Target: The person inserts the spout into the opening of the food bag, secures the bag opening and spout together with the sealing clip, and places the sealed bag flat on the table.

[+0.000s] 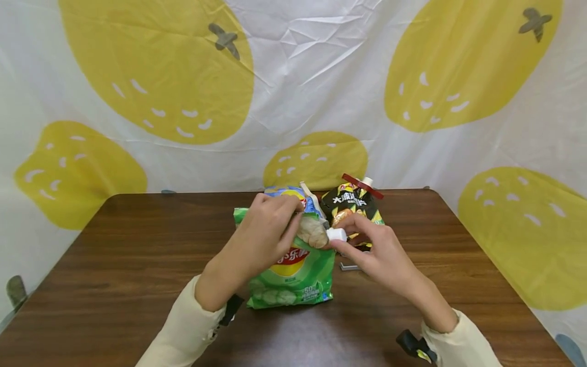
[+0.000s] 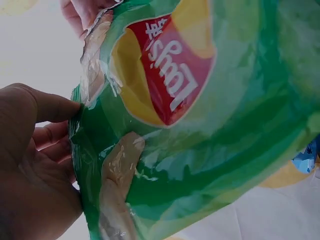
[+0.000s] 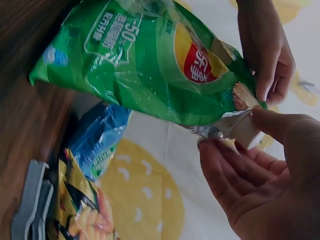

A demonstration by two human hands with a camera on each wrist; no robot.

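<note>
A green bag of Lay's potato chips [image 1: 293, 283] stands upright on the table in front of me. My left hand [image 1: 259, 232] pinches its top edge between thumb and fingers; the left wrist view shows the thumb at the crimped rim [image 2: 75, 125]. With thumb and fingertips, my right hand [image 1: 378, 250] holds a white cap-like piece [image 1: 337, 234] at the bag's upper right corner. In the right wrist view this white piece [image 3: 244, 131] sits against the silvery inside of the bag's opening, partly hidden by the fingers.
Behind the green bag stand a blue chip bag [image 1: 316, 201] and a black snack bag [image 1: 353, 204]. A dark red bar clip with a white spout [image 1: 362, 185] crosses the black bag's top. A grey clip strip [image 3: 32, 202] lies on the wooden table [image 1: 151, 265]. A lemon-print cloth [image 1: 316, 76] hangs behind.
</note>
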